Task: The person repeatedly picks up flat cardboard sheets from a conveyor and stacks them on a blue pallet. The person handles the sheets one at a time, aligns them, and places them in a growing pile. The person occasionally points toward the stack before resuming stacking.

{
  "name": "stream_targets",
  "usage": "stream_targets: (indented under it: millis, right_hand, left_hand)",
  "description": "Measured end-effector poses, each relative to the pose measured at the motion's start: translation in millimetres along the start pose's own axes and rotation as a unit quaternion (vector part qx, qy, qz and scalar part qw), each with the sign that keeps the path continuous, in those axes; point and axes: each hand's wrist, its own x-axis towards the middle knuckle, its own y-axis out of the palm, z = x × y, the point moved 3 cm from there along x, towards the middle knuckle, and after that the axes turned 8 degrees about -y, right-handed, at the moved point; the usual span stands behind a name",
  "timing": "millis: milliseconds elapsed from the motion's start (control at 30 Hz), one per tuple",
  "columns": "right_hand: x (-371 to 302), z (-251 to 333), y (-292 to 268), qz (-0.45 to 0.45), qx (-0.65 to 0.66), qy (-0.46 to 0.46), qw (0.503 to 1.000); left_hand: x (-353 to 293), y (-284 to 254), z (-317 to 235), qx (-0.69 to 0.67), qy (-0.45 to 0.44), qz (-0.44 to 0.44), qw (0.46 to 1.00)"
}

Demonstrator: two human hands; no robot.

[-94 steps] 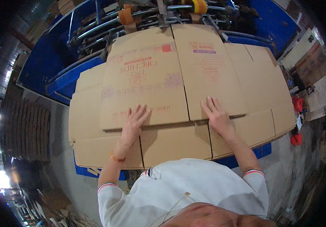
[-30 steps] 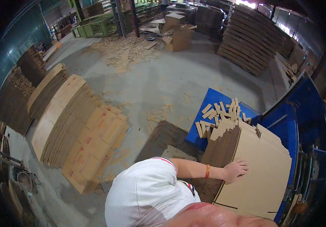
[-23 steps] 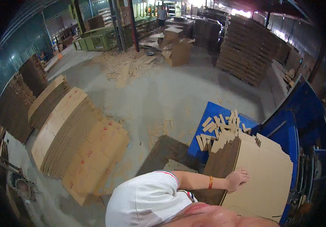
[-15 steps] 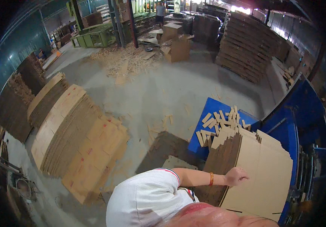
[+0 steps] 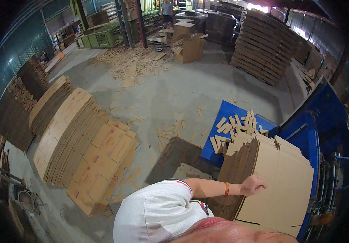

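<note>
My left hand [image 5: 254,185] lies on top of a tall stack of flat brown cardboard sheets [image 5: 284,178] at the lower right. Its fingers are curled in, and nothing shows between them. An orange-brown bracelet [image 5: 226,189] circles the wrist, and a white short sleeve [image 5: 154,212] covers the upper arm. The sheets have notched far edges and dark slots near the close edge. They stand against a blue machine [image 5: 304,137]. My right hand is out of sight.
Cardboard offcuts [image 5: 233,127] litter a blue plate [image 5: 219,109] beyond the stack. More scraps [image 5: 174,129] lie on the floor. Piles of printed cardboard [image 5: 101,158] stand at left. Farther back are a scrap heap [image 5: 134,62], a carton [image 5: 190,49] and a standing person [image 5: 167,13].
My left hand stays on the cardboard stack with its fingers curled, a touch higher in the picture. The person in the background has shifted slightly left.
</note>
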Motion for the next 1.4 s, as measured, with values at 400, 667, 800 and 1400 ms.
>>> stream_targets:
  millis: [400, 667, 800, 1400]
  right_hand:
    - [-1, -1, 0, 0.008, 0.003, -0.006, 1.0]
    - [-12, -8, -6, 0.01, -0.002, -0.007, 1.0]
    - [-12, -14, -10, 0.009, 0.0, -0.011, 1.0]
    - [49, 150, -9, -0.004, 0.192, -0.342, 0.92]
  left_hand:
    - [1, -3, -4, 0.013, -0.006, -0.003, 1.0]
    - [-2, -2, -9, 0.019, 0.0, -0.008, 1.0]
    - [-1, -3, -2, 0.046, -0.025, 0.04, 0.998]
    - [-589, -355, 14, 0.432, -0.623, 0.193, 0.623]
